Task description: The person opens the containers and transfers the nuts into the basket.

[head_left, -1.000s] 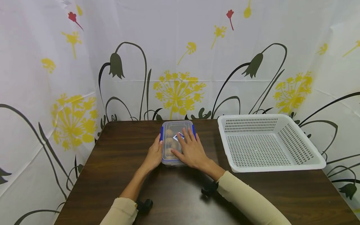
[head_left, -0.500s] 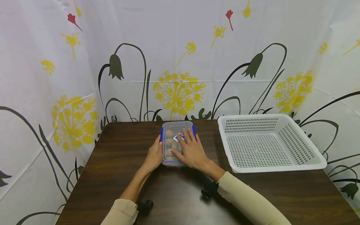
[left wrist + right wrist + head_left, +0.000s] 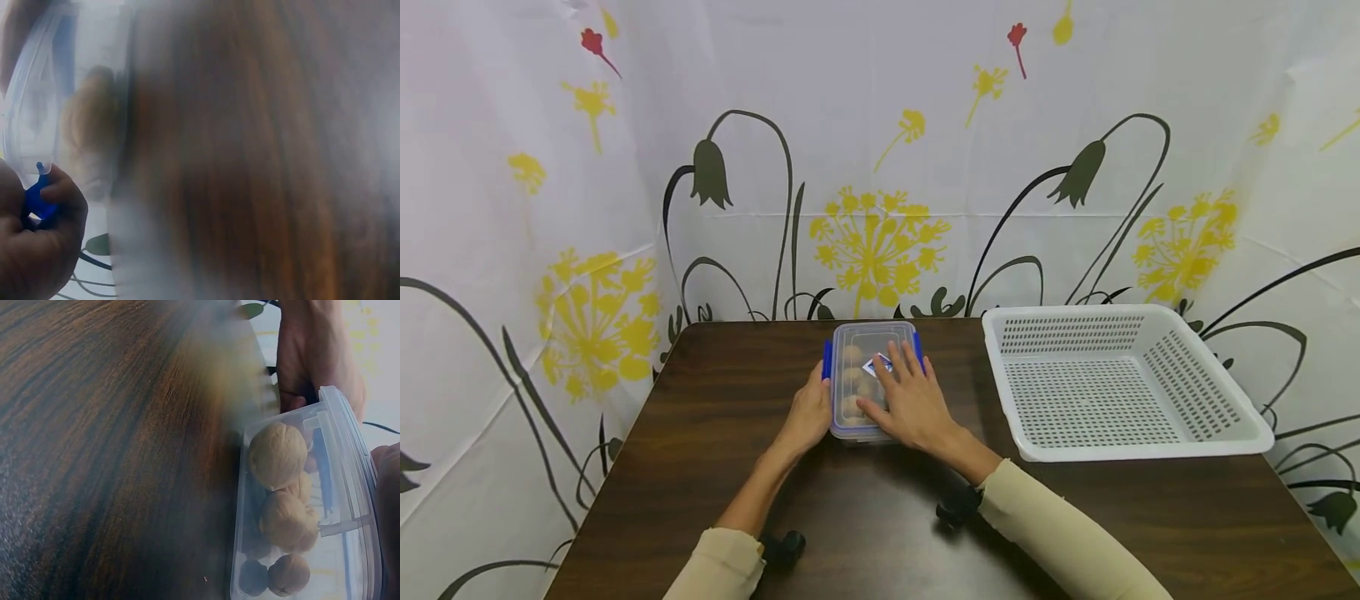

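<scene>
A clear plastic food container (image 3: 857, 429) with a closed lid and blue side latches stands on the brown table. Inside it are several walnuts (image 3: 278, 456), plainest in the right wrist view. My left hand (image 3: 808, 412) is at the container's left side, its thumb and finger pinching the blue latch (image 3: 42, 197), which sticks outward from the lid's edge. Spread fingers of my right hand (image 3: 917, 408) lie on top of the lid, partly covering a small blue-and-white label (image 3: 877, 365). Beyond that hand, the right blue latch (image 3: 917, 348) shows only in part.
To the right of the container stands a white perforated plastic basket (image 3: 1093, 454). Dark wood-grain table (image 3: 730, 375) extends on the left and in front. A flower-printed curtain (image 3: 880, 167) hangs behind the table's back edge.
The left latch has swung outward from the container's side, with my left hand on it. My right hand and the basket have stayed in place.
</scene>
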Demonstrator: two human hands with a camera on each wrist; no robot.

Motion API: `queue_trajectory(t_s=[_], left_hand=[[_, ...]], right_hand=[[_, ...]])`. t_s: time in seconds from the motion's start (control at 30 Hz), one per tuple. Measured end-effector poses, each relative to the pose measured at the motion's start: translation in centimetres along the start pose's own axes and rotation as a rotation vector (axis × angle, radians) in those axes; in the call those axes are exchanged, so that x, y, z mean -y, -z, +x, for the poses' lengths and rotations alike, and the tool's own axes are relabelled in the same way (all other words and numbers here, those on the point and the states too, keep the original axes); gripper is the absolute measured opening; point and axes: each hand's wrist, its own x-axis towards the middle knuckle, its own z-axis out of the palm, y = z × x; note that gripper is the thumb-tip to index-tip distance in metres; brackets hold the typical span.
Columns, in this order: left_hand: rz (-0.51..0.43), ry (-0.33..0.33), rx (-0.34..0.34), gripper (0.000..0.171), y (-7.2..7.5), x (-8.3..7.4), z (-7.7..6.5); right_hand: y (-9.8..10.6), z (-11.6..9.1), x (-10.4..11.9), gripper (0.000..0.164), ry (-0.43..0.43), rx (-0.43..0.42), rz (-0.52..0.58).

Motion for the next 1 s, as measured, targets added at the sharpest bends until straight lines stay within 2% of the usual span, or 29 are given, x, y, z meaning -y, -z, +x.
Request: queue_trajectory(t_s=[0.07,0.3,0.47,0.63,0.77,0.87,1.0], left_hand=[[0.011,0.011,0.015,0.047,0.4,0.0,0.1],[0.029,0.138,0.072,0.052,1.6,0.1,0.3],[0.016,0.183,0.083,0.054,1.8,0.0,0.5],[0.013,0.200,0.090,0.057,1.6,-0.3,0.5],[0.007,0.193,0.100,0.057,1.6,-0.6,0.6],[0.012,0.174,0.113,0.058,1.6,-0.8,0.7],[0.013,0.160,0.116,0.063,1.8,-1.1,0.8]], right_hand=[[0.0,0.0,0.0,0.079,-0.004,0.002,0.008],[-0.1,0.1,-0.1,0.078,-0.023,-0.011,0.055],[-0.1,-0.1,-0.4,0.072,-0.040,-0.050,0.131],[-0.1,-0.3,-0.6,0.071,-0.028,-0.085,0.202],[0.3,-0.3,-1.1,0.076,-0.039,-0.079,0.323],[0.6,-0.4,-1.6,0.078,-0.086,-0.095,0.422],[1.1,-0.8,-2.0,0.082,-0.193,-0.126,0.527]])
